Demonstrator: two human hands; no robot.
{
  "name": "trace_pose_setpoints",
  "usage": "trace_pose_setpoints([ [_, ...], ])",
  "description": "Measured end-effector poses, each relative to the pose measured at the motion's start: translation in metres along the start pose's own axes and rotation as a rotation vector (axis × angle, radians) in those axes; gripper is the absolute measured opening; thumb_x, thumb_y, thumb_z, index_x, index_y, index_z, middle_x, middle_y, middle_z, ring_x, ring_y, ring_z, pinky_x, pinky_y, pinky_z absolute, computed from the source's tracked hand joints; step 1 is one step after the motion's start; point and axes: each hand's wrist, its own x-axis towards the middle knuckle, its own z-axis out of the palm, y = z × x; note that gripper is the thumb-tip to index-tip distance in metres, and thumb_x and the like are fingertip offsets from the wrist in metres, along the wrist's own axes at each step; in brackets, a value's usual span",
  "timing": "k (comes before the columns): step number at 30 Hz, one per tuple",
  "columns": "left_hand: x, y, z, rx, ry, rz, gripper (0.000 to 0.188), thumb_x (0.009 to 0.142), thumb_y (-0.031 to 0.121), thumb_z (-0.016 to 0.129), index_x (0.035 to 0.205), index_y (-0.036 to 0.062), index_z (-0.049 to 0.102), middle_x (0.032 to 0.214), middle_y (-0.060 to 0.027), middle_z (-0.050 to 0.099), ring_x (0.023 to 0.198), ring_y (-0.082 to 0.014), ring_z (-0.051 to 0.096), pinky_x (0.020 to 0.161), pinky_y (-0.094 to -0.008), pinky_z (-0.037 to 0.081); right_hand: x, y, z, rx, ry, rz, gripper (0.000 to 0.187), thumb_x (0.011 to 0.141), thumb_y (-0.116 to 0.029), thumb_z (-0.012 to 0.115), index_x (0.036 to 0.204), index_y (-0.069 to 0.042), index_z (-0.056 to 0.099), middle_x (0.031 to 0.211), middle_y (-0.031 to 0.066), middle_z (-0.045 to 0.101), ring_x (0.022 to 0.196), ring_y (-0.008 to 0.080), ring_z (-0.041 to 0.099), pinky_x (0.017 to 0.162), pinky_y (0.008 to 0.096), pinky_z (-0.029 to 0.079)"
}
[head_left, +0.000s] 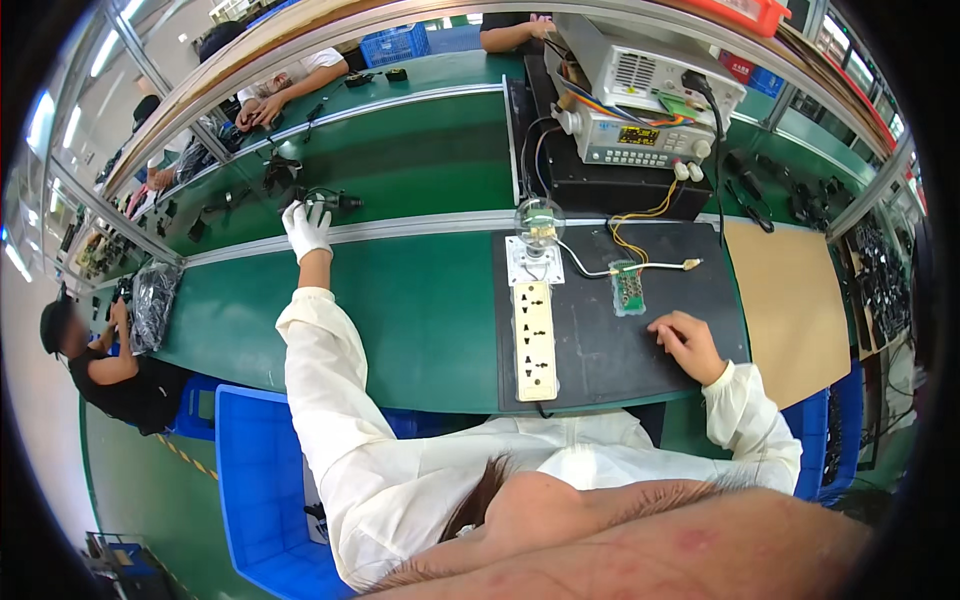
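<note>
My left hand [307,230], in a white glove, reaches over the metal rail at the back of the bench. Its fingers are spread beside a black corded device [345,201], and I cannot tell whether they touch it. My bare right hand [690,346] rests on the black mat [595,350], fingers loosely bent, thumb apart, nothing visible in it. Just beyond it lies a green circuit board [628,288]. A white cable [650,266] and yellow wires [628,235] run near the board. To its left are a white power strip [535,345] and a clear bulb [540,222] on a white base.
Bench instruments [640,140] stand stacked at the back right. A brown cardboard sheet [790,310] lies right of the mat. A blue bin [255,490] stands at lower left. A plastic-wrapped bundle [154,305] sits at the left end. Other people work beyond the rail and at far left.
</note>
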Motion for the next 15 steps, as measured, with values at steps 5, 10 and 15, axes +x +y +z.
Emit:
trace_pose_setpoints([
  [5, -0.054, 0.048, 0.038, -0.051, -0.398, 0.118, 0.013, 0.102, 0.025, 0.052, 0.110, 0.0134, 0.051, 0.135, -0.0200, 0.056, 0.125, -0.0441, 0.057, 0.096, -0.0590, 0.048, 0.018, -0.032, -0.024, 0.024, -0.021, -0.267, 0.016, 0.094, 0.000, 0.061, 0.108, 0.001, 0.068, 0.090, 0.0081, 0.063, 0.075, 0.0151, 0.062, 0.068, 0.0266, 0.051],
  [10, -0.165, 0.083, 0.115, -0.348, -0.735, -0.229, 0.015, 0.102, 0.024, 0.053, 0.111, 0.0118, 0.051, 0.139, -0.0303, 0.048, 0.123, -0.0482, 0.056, 0.104, -0.0595, 0.047, 0.053, -0.095, -0.041, -0.208, 0.122, -0.786, 0.036, 0.089, 0.001, 0.066, 0.125, -0.001, 0.061, 0.116, 0.0143, 0.062, 0.107, 0.0288, 0.061, 0.089, 0.0356, 0.051],
  [15, -0.286, 0.073, 0.168, -0.263, -1.115, -0.373, 0.015, 0.097, 0.021, 0.059, 0.107, 0.0104, 0.054, 0.140, -0.0277, 0.049, 0.126, -0.0456, 0.053, 0.107, -0.0533, 0.044, 0.072, -0.141, -0.016, 0.115, 0.130, -0.712, 0.088, 0.087, -0.011, 0.076, 0.157, -0.006, 0.024, 0.142, 0.0164, 0.049, 0.124, 0.0269, 0.055, 0.101, 0.0369, 0.047],
])
